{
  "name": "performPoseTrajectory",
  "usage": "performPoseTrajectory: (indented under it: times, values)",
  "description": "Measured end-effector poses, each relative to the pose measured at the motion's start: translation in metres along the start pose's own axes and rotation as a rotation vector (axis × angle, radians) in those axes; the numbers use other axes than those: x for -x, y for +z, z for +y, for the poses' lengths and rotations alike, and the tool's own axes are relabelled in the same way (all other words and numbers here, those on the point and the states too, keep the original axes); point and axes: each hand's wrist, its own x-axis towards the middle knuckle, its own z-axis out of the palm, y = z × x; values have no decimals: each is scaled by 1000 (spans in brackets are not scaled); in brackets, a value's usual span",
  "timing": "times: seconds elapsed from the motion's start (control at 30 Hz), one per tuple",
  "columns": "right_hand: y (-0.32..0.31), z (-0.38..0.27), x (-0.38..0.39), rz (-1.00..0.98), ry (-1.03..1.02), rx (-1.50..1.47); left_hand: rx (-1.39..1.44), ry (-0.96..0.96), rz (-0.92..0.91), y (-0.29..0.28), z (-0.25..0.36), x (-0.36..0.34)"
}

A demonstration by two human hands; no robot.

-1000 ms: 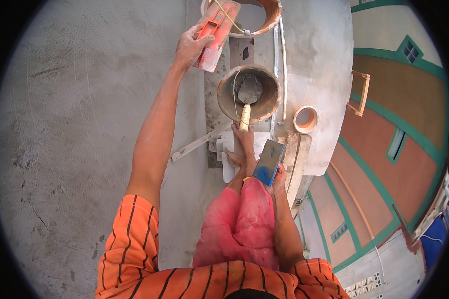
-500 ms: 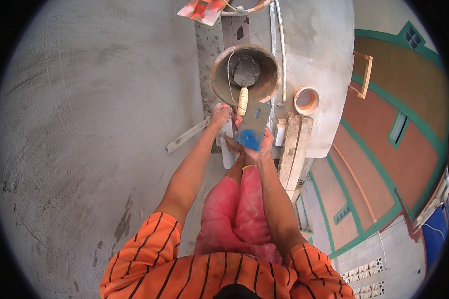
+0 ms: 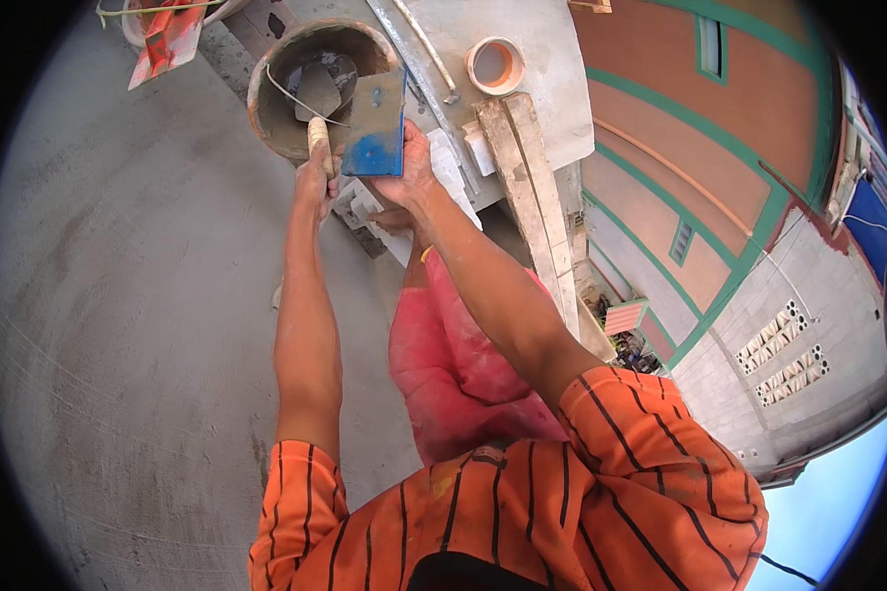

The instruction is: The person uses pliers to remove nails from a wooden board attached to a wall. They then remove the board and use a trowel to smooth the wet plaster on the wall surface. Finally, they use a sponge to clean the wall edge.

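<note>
My left hand (image 3: 315,182) is closed around the pale, wrapped handle of a trowel (image 3: 317,94). The trowel's grey blade reaches down into a mortar-stained bucket (image 3: 268,116), over dark, wet-looking mortar at the bottom. Just right of it, my right hand (image 3: 414,163) grips a rectangular plastering float (image 3: 375,123) by its right side and underside. The float's flat face is turned up, blue at the near end and smeared with grey mortar farther off. It covers part of the bucket's near right rim. Its underside is hidden.
A grey plastered wall (image 3: 148,295) fills the left. Beyond the bucket lies a red, paint-marked tool (image 3: 168,39) by another tub. To the right are a metal straightedge (image 3: 429,98), a small orange-rimmed container (image 3: 495,66) and wooden planks (image 3: 532,187). My foot (image 3: 394,219) stands near the bucket.
My left hand has gone from beside the trowel handle to a grip around it. The float remains in my right hand. The view has turned, shifting the bucket up and left.
</note>
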Motion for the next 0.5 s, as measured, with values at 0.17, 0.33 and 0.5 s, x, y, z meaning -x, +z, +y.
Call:
performPoseTrajectory:
  times: [0.17,0.33,0.5]
  values:
    - [8,-17,7,41,94,-72,-214,132,203,4,1,23]
    - [43,-18,19,94,109,-11,-143,98,140,6,1,2]
    - [41,-14,22,12,183,-67,-566,150,343,20,13,-5]
